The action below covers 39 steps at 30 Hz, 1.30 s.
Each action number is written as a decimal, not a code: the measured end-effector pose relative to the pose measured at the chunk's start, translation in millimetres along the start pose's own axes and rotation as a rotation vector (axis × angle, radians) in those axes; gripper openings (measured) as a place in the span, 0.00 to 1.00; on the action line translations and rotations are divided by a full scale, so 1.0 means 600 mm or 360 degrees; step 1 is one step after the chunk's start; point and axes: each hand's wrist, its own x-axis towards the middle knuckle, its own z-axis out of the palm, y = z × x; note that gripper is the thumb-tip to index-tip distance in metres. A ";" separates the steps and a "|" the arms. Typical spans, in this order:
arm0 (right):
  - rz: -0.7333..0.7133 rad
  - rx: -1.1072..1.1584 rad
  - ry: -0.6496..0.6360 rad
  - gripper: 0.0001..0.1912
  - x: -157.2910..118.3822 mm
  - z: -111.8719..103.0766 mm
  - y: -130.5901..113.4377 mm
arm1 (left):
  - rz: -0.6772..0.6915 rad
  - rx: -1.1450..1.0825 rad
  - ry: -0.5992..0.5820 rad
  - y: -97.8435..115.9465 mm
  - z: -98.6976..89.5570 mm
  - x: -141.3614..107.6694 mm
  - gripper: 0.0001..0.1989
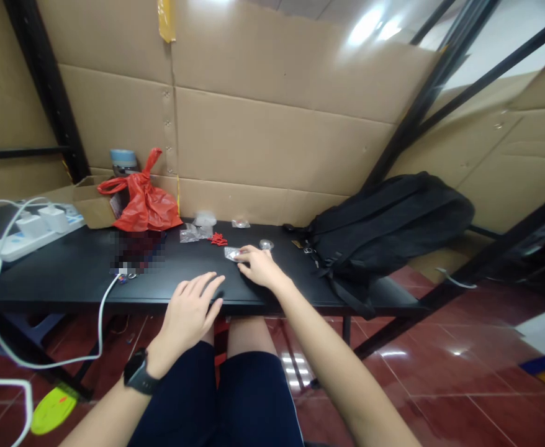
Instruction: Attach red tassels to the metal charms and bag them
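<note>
My right hand (259, 267) reaches onto the black table (156, 287), its fingertips closed on the edge of a small clear plastic packet (230, 253) with something reddish by the fingers. What is in the packet is too small to make out. Just beyond that hand sits a small round clear item (266, 244). My left hand (191, 310), a black watch on its wrist, hovers at the table's front edge with fingers spread and nothing in them. A small heap of red pieces (218, 239) lies farther back, beside several crumpled clear packets (196, 232).
A red plastic bag (144, 202) and an open cardboard box (93, 202) stand at the back left. Left of them lies a white power strip (37, 236) with cables. One white cable (100, 323) hangs over the front edge. A black backpack (388, 217) covers the right end.
</note>
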 end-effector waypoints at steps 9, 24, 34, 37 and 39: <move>0.0544 -0.0295 -0.0139 0.13 0.156 -0.001 0.106 | -0.0006 -0.0031 -0.0004 0.005 0.006 0.000 0.16; 0.0880 -0.0169 -0.0022 0.16 0.213 0.009 0.201 | -0.0032 -0.0012 0.0064 0.014 0.012 0.001 0.13; -0.0331 0.0034 -0.0066 0.23 0.221 0.069 0.008 | -0.0066 -0.0017 -0.0011 0.015 0.010 0.003 0.15; -0.0174 0.0016 -0.0060 0.26 0.219 0.072 -0.004 | -0.0063 -0.0006 -0.0001 0.015 0.010 0.004 0.15; -0.0098 0.0082 0.0039 0.27 0.215 0.065 0.005 | -0.0057 -0.0002 0.0004 0.014 0.010 0.004 0.15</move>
